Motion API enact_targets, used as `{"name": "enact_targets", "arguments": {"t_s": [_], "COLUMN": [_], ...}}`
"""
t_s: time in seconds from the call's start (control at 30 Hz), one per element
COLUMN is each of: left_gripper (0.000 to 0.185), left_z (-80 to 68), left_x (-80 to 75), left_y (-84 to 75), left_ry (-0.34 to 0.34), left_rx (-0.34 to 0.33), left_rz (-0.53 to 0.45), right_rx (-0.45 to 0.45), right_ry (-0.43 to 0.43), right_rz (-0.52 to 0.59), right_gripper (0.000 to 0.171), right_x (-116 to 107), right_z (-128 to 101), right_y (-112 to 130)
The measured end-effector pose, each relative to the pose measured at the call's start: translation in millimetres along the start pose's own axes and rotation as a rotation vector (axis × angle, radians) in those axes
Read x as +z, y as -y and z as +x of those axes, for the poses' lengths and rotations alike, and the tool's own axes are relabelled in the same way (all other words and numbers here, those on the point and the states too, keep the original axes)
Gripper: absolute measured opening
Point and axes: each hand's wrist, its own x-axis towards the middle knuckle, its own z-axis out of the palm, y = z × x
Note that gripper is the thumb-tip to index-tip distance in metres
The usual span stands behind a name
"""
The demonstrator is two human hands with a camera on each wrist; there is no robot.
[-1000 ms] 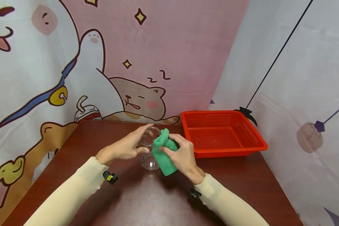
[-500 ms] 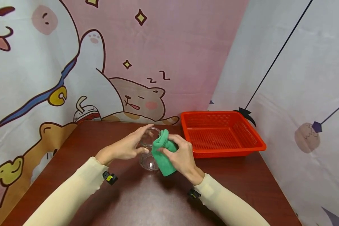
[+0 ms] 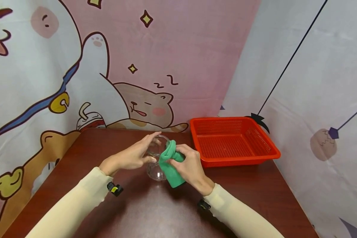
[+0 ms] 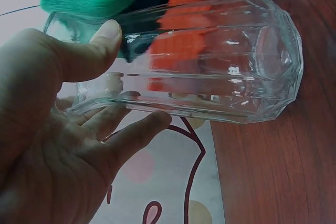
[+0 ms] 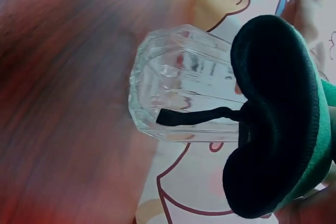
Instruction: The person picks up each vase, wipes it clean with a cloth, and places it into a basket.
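My right hand (image 3: 190,165) is pinching the green cloth (image 3: 171,163), now sliding lower against the glass (image 3: 157,158), so the wiping is progressing. My left hand (image 3: 134,154) is still curled round the glass; the red basket (image 3: 264,145) is sitting at two o'clock.

The head camera looks forward and down from above the glass (image 3: 157,162), far enough to take in both forearms and the orange basket (image 3: 266,145) right of it. The left wrist camera sits very close, facing the glass (image 4: 210,61) side-on; the right wrist camera faces its base (image 5: 173,93). All three share the glass.
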Motion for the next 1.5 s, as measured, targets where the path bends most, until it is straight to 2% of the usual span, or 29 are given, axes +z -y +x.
{"name": "enact_targets", "arguments": {"t_s": [0.17, 0.43, 0.77, 1.0, 1.5], "left_gripper": [0.101, 0.1, 0.1, 0.101, 0.099], "left_z": [0.0, -0.1, 1.5, 0.1, -1.4], "left_x": [0.9, -0.1, -0.3, -0.2, 1.3], "left_y": [-1.2, -0.2, 2.2, 0.2, 5.0], "left_ry": [0.001, -0.013, -0.018, -0.031, -0.027], "left_rx": [0.019, 0.016, 0.033, 0.046, 0.036], "left_rz": [-0.009, 0.017, 0.026, 0.019, 0.008], "right_rx": [0.002, 0.083, 0.13, 0.158, 0.14], "right_ry": [0.061, 0.194, 0.285, 0.399, 0.443], "right_rz": [-0.077, -0.17, -0.229, -0.287, -0.368], "right_gripper": [0.037, 0.039, 0.042, 0.038, 0.042], "right_x": [3.6, 5.1, 7.5, 11.7, 21.1], "right_z": [-4.1, -6.8, -13.9, -21.1, -33.1], "right_y": [-3.5, -7.3, -16.1, -25.6, -34.9]}}
